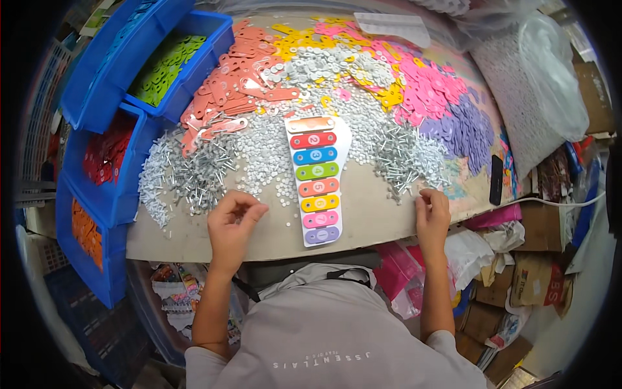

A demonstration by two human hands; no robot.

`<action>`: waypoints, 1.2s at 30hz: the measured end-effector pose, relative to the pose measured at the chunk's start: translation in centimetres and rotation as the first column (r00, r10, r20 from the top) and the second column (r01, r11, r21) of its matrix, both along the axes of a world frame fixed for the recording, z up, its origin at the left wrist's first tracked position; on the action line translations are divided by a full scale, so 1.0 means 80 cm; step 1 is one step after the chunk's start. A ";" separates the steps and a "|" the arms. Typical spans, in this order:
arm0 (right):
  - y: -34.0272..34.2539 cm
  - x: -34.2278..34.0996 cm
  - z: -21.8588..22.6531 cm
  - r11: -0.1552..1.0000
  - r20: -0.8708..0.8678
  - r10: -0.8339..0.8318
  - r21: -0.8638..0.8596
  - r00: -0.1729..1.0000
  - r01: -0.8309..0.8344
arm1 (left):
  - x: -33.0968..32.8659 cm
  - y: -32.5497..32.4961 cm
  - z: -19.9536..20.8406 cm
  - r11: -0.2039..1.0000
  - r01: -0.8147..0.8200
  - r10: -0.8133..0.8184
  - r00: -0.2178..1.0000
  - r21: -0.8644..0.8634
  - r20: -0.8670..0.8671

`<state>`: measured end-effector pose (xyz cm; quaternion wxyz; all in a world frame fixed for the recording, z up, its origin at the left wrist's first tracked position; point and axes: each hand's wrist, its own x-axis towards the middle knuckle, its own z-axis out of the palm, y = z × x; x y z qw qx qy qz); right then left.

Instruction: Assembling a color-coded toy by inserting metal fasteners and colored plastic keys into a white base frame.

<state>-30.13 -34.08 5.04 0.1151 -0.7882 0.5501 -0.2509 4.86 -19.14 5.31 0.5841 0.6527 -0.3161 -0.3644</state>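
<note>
A toy xylophone (318, 170) lies in front of me, a white tapered base with a column of coloured bars. Its top bar, pale orange (311, 125), shows glare. To the left of it, my left hand (234, 223) hovers near the table edge with fingers curled and thumb close to the forefinger. My right hand (433, 217) is closed in a pinch just below the right heap of metal nails (407, 159). Whatever either hand may hold is too small to make out. Another nail heap (204, 170) lies above my left hand, and small white round pieces (262, 152) spread between the heaps.
Blue bins at the left hold green bars (167, 68), red bars (107, 155) and orange bars (86, 232). Loose salmon bars (227, 81), pink bars (431, 81) and purple bars (463, 133) cover the far table. A black phone-like object (496, 179) and a bulging clear sack (525, 84) are at right.
</note>
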 end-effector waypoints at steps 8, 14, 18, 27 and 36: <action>-0.013 0.021 -0.011 0.998 -0.104 0.029 -0.046 0.994 -0.034 | -0.011 -0.027 0.010 0.980 0.199 -0.181 0.932 0.023 -0.315; -0.014 0.101 0.011 0.992 0.439 0.028 0.096 0.898 -0.078 | 0.005 -0.090 -0.002 0.968 0.247 -0.244 0.905 -0.035 -0.350; -0.031 0.168 0.018 0.951 0.437 0.280 -0.004 0.855 -0.309 | 0.016 -0.131 -0.018 0.978 0.202 -0.203 0.910 -0.041 -0.362; -0.074 0.213 -0.005 0.937 0.345 0.342 -0.056 0.874 -0.345 | 0.017 -0.153 -0.030 0.964 0.267 -0.254 0.919 0.004 -0.302; -0.081 0.215 -0.005 0.905 0.275 0.426 -0.133 0.862 -0.405 | 0.021 -0.160 -0.044 0.950 0.309 -0.294 0.938 0.054 -0.186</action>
